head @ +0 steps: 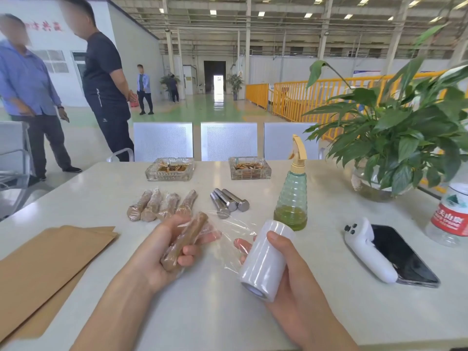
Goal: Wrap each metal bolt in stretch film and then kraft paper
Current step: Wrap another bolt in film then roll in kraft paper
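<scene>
My left hand (162, 252) holds a bolt wrapped in brown kraft paper (186, 240), with clear stretch film over it. The film sheet (228, 239) runs from the bolt to a white stretch film roll (266, 259), which my right hand (291, 282) grips around its side. Several wrapped bolts (162, 205) lie in a row on the white table (202, 312) beyond my left hand. Three bare metal bolts (229, 201) lie to their right. Sheets of kraft paper (50, 269) lie at the left of the table.
Two glass ashtrays (170, 169) (249, 168) stand at the far edge. A green spray bottle (291, 196), a white controller (367, 252) lying on a phone (405, 259), a water bottle (450, 214) and a potted plant (395, 148) occupy the right side. Three people stand beyond the table.
</scene>
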